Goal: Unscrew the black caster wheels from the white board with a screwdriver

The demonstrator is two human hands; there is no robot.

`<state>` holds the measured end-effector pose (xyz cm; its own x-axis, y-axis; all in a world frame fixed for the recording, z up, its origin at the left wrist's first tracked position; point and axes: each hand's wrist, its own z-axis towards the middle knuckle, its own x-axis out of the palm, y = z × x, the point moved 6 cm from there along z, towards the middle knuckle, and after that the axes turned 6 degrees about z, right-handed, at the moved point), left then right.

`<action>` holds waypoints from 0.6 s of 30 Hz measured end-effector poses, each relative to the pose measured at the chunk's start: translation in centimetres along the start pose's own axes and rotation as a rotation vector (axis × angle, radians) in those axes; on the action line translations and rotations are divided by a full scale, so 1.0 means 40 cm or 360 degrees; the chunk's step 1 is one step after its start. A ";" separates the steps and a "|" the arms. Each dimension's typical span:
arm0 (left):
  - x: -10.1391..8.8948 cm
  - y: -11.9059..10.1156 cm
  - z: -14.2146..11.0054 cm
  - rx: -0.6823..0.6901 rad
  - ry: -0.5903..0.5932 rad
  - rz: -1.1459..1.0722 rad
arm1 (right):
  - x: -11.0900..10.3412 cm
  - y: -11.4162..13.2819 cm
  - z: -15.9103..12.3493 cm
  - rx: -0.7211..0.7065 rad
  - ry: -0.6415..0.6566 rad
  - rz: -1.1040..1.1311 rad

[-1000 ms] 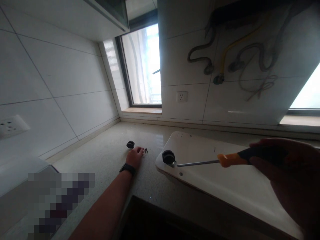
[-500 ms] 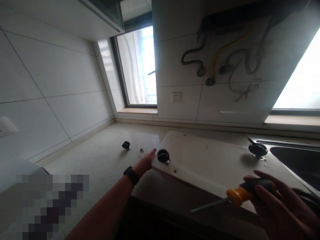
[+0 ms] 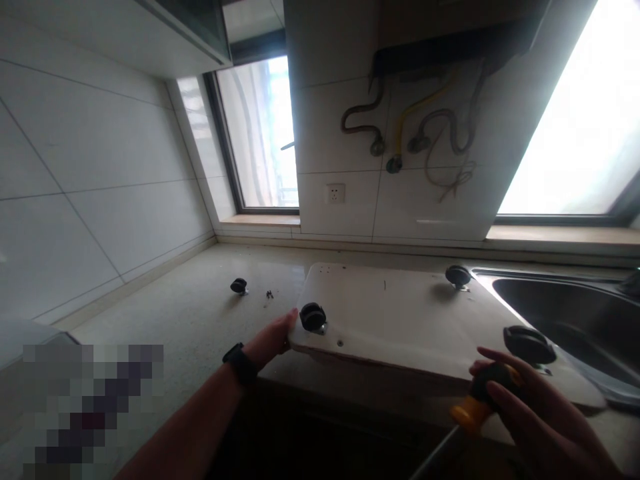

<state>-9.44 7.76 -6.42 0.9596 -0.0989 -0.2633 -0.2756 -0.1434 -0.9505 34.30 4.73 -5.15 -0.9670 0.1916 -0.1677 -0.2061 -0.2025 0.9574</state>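
Note:
My left hand (image 3: 278, 332), with a dark watch on its wrist, grips the left end of a white board (image 3: 385, 320) lying on the counter; its fingers are partly hidden under the edge. Beside that hand a black caster wheel (image 3: 313, 316) stands at the board's corner. Two more casters, one at the far right (image 3: 458, 275) and one at the near right (image 3: 529, 344), stand on the board. My right hand (image 3: 540, 407) is closed around the black and orange handle of a screwdriver (image 3: 467, 415), in front of the board's near edge. Its shaft points down to the left, the tip out of frame.
A loose caster (image 3: 239, 286) and several small screws (image 3: 269, 294) lie on the counter (image 3: 185, 313) left of the board. A steel sink (image 3: 487, 277) borders the board on the right. Hoses (image 3: 400, 127) hang on the tiled wall behind, above a socket (image 3: 335, 193).
The view has swung right, showing more of the sink and the near-right caster. The screwdriver has tipped further downward in my right hand. My left hand keeps its place on the board.

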 end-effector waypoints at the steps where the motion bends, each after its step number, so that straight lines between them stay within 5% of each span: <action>1: 0.010 0.005 -0.018 -0.0011 0.0004 -0.0013 | 0.002 0.000 0.011 0.0044 0.0004 0.0081; 6: 0.045 -0.001 -0.120 0.0033 0.0035 0.0321 | 0.017 0.016 0.080 0.0054 0.0006 0.0432; 12: 0.022 -0.141 -0.220 0.0489 -0.0553 0.1056 | 0.041 0.014 0.139 0.0140 0.0012 0.0777; 15: 0.066 -0.201 -0.231 0.0749 -0.0389 0.1127 | 0.051 0.026 0.138 0.0111 -0.0044 0.0830; 18: 0.094 -0.220 -0.224 0.0728 -0.0241 0.1053 | 0.055 0.038 0.118 0.0071 -0.0116 0.0841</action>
<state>-3.93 -0.18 2.42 0.6127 0.1168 -0.7816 -0.7688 0.3172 -0.5553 32.58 9.37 -2.95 -0.9241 0.1411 0.3550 0.3141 -0.2485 0.9163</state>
